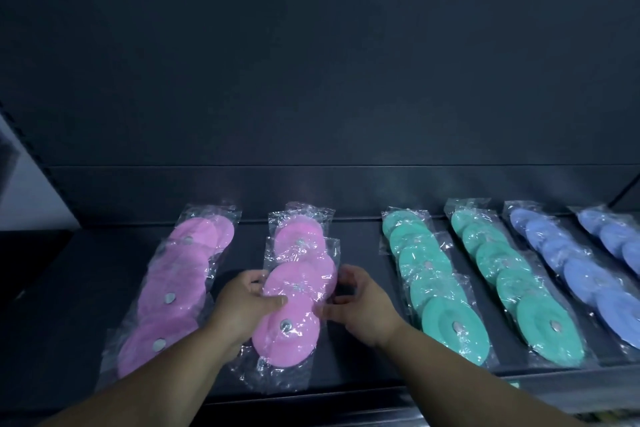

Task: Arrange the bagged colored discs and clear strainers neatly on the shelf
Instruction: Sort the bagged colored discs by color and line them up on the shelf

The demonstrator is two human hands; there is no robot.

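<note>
Bagged discs lie in overlapping rows on a dark shelf (360, 243). At the left are two pink rows: a left pink row (173, 291) and a second pink row (298, 288). My left hand (242, 305) grips the left edge of the second row's bags, thumb on top of a disc. On that row's right edge, my right hand (360, 305) has its curled fingers on the plastic. Two green rows (429, 274) (512, 274) and two blue rows (575, 267) (616, 236) lie to the right. No clear strainers are in view.
A dark back panel (311, 80) rises behind the shelf. The shelf's front lip (346, 399) runs below my forearms. Bare shelf shows between the pink and green rows and left of the pink rows.
</note>
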